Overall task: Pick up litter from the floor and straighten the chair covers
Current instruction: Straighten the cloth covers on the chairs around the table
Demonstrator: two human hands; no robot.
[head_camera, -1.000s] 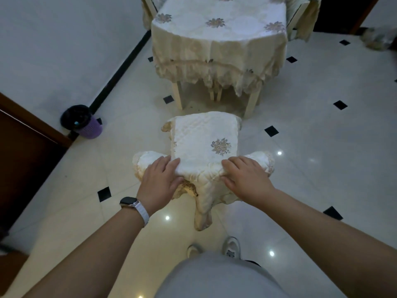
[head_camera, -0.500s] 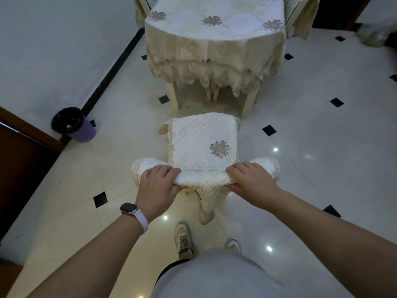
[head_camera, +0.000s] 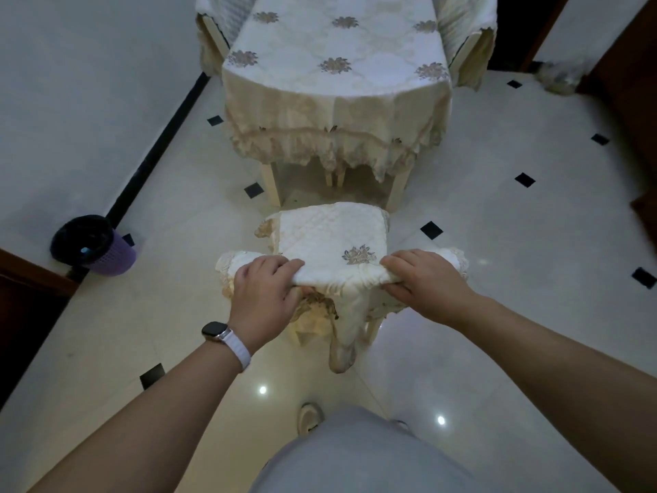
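Observation:
A cream quilted chair cover (head_camera: 330, 240) with a gold flower lies over a chair in front of me, its near flap hanging down. My left hand (head_camera: 265, 295), with a white-strapped watch on the wrist, grips the cover's near edge on the left. My right hand (head_camera: 425, 279) grips the same edge on the right, fingers curled over the fold. The chair's backrest top is hidden under the cover and my hands.
A table (head_camera: 334, 87) with a matching cream cloth stands just beyond the chair, with more covered chairs at its far corners. A purple bin (head_camera: 96, 249) with a black liner sits by the left wall. A brown door lies at the left edge. The floor is glossy tile.
My hands went from lying flat on the cover to gripping its near edge, and the edge has bunched up between them. My view has moved back a little from the table.

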